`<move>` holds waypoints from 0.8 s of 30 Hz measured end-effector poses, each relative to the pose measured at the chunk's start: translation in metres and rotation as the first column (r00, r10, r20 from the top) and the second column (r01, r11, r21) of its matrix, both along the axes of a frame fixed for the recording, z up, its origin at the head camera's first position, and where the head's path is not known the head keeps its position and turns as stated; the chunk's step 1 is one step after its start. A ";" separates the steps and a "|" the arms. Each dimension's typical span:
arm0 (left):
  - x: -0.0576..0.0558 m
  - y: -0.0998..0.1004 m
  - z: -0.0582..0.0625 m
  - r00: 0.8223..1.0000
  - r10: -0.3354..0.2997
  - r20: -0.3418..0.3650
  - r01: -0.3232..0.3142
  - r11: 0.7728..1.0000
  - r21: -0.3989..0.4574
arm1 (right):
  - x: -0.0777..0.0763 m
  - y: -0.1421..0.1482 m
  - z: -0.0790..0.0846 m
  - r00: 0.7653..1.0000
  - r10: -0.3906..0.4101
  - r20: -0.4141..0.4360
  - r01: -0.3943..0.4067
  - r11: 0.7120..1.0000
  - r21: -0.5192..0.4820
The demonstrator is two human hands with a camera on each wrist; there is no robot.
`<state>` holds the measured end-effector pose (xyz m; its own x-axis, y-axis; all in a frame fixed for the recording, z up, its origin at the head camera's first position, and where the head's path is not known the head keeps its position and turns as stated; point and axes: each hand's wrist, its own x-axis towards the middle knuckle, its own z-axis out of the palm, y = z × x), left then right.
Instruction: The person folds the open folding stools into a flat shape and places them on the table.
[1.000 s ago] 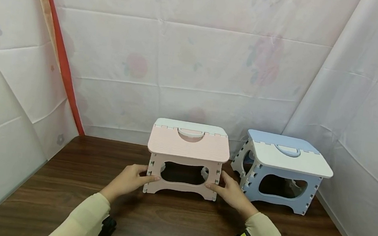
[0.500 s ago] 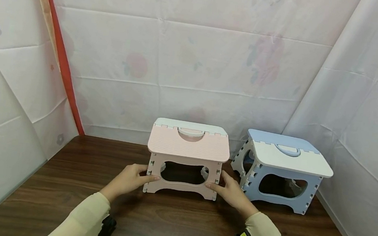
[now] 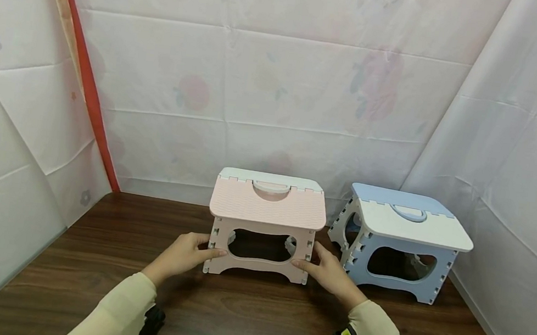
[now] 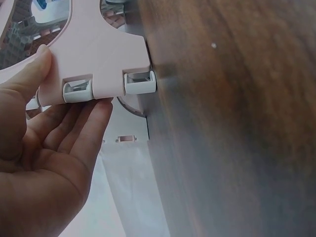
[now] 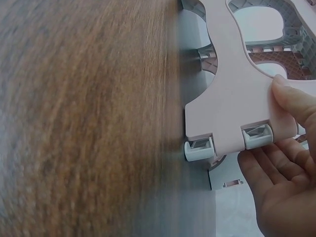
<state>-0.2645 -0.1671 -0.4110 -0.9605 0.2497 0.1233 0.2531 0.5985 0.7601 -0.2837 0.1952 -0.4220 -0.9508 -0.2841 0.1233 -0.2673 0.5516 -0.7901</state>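
A pink and white folding step stool (image 3: 269, 206) stands unfolded on the dark wood table, its pink side facing me. My left hand (image 3: 185, 253) grips its left front leg, thumb on the front panel and fingers behind the hinged edge. On the opposite leg my right hand (image 3: 329, 274) holds on the same way. In the left wrist view the left thumb (image 4: 37, 69) lies near the oval cutout, with white hinge pieces beside the fingers. The right wrist view has the right thumb (image 5: 291, 96) at the cutout's rim and the fingers curled under the leg's edge.
A blue and white folding step stool (image 3: 407, 255) stands unfolded just to the right, angled slightly. Behind both hangs a white printed cloth (image 3: 277, 91), with more cloth at the left and right sides. The wood table (image 3: 241, 319) extends toward me.
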 end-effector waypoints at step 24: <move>0.001 0.000 -0.002 1.000 -0.015 0.013 0.015 1.000 -0.002 | 0.002 -0.002 0.002 1.000 0.001 0.014 0.000 0.999 -0.032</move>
